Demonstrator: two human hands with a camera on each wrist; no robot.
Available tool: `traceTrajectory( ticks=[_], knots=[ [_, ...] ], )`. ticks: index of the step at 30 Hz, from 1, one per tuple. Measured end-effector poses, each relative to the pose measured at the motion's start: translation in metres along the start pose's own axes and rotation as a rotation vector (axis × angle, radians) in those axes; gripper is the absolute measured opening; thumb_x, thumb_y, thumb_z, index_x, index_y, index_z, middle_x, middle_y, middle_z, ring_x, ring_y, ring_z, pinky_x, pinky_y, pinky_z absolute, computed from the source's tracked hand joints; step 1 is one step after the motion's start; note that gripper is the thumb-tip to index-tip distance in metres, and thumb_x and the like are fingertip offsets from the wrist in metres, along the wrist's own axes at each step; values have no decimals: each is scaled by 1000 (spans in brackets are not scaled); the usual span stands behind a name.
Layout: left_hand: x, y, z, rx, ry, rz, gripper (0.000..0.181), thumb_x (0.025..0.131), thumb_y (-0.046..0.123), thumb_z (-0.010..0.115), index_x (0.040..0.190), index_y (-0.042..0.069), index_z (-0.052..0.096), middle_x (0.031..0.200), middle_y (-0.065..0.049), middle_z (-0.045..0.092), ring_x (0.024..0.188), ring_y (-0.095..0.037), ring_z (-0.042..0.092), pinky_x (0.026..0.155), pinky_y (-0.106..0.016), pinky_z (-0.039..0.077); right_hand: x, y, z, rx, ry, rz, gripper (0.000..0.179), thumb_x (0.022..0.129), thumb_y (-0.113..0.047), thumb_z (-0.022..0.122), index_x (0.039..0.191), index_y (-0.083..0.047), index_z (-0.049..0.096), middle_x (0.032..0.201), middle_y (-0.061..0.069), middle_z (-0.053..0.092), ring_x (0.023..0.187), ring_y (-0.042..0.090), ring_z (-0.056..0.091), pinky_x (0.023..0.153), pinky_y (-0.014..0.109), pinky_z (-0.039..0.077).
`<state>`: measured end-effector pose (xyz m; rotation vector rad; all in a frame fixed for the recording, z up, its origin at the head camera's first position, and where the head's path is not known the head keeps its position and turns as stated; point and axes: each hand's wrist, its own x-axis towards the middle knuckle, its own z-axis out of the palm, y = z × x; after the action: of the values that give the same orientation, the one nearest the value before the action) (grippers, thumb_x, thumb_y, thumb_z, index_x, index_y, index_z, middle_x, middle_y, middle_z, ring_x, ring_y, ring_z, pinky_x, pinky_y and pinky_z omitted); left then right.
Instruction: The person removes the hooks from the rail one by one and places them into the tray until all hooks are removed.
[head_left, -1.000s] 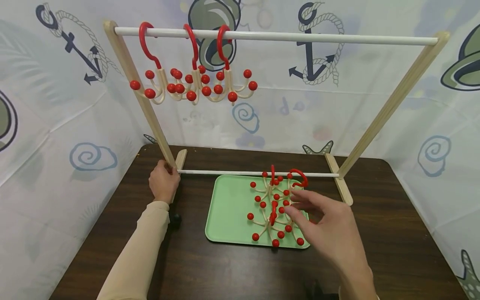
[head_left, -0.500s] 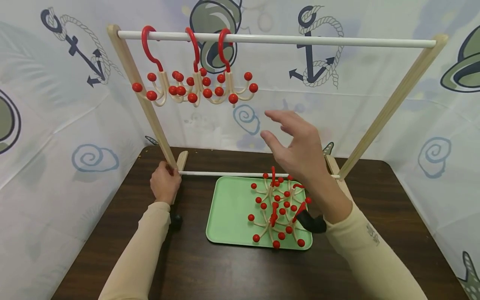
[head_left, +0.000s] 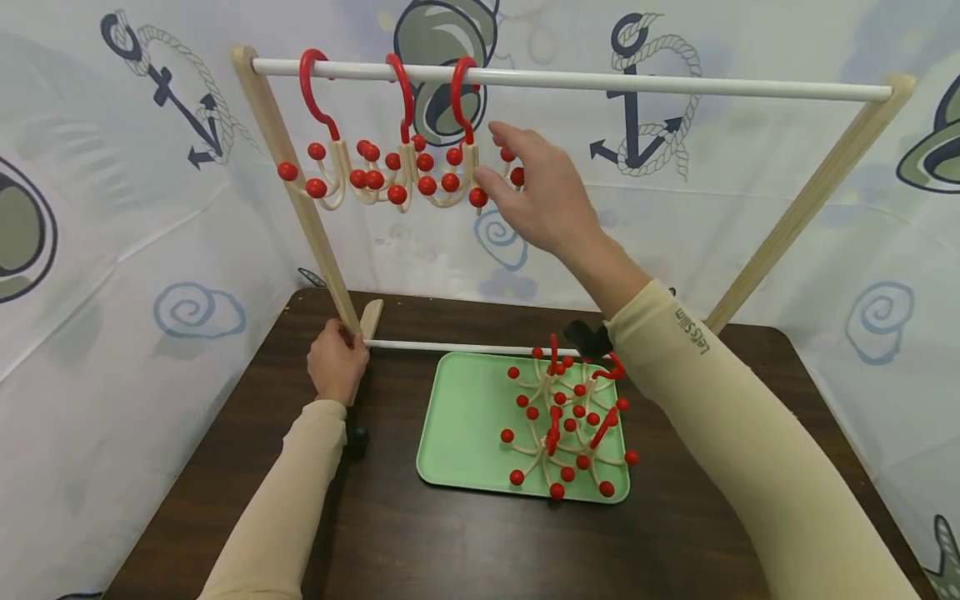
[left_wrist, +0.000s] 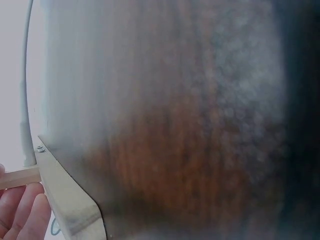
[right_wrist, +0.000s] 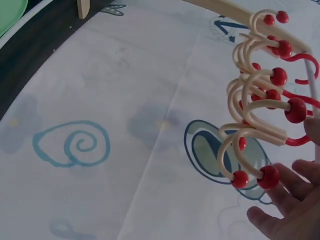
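Three multi-arm hangers with red hooks, pale curved arms and red ball tips hang side by side from the white rod (head_left: 600,79). My right hand (head_left: 543,187) is raised beside the rightmost hanger (head_left: 469,154), fingers spread and thumb apart, overlapping some of its red balls in the head view. In the right wrist view, its fingers (right_wrist: 287,187) are right by the lowest red balls. Low on the rack's left wooden post (head_left: 318,242), my left hand (head_left: 337,362) grips near the foot; the left wrist view shows its fingers (left_wrist: 37,215) against the wood.
A green tray (head_left: 465,417) on the dark table (head_left: 420,542) carries several more such hangers (head_left: 546,450) on its right half. The rack's right post (head_left: 810,200) slants up to the rod. Behind hangs a patterned cloth (head_left: 562,242).
My right hand has moved from over the tray up and left to the rightmost hanging hanger. My left hand stays at the post's foot. The head view has shifted slightly.
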<state>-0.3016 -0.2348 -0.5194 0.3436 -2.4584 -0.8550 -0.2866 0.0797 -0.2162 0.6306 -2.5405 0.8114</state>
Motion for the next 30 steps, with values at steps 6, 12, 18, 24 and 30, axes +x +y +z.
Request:
traceTrajectory(
  ticks=[6,12,18,24,30],
  knots=[
    [2,3,3,7,-17,11,21,90,17,62,103,1,60,85,-17,65,74,-38,62,69,-54,46,21,-4,2,-14,-60,98,54,98,-41,56,146,-18,47,130,-1,63,111,14,59,86,26,48],
    [0,2,4,6,-6,16,20,89,16,63,101,1,60,84,-16,65,73,-38,62,69,-54,46,30,-1,8,-15,-115,132,50,96,-39,60,141,-18,54,120,0,68,101,13,60,76,25,50],
    [0,1,4,5,-10,7,20,89,18,63,101,1,60,84,-16,64,74,-38,61,69,-54,46,32,3,10,32,-112,168,48,96,-35,61,140,-17,55,118,1,68,98,12,63,77,23,51],
    [1,-1,4,0,10,6,20,89,17,63,100,1,60,84,-17,64,74,-38,61,69,-55,45,34,3,7,54,-92,158,45,96,-34,61,138,-17,57,117,0,69,94,10,63,75,22,51],
    [1,-2,2,-2,9,-2,20,89,17,63,101,0,61,85,-17,64,75,-38,62,69,-55,45,33,3,-2,64,-64,138,44,97,-34,60,138,-18,57,118,0,69,100,10,62,77,22,50]
  ],
)
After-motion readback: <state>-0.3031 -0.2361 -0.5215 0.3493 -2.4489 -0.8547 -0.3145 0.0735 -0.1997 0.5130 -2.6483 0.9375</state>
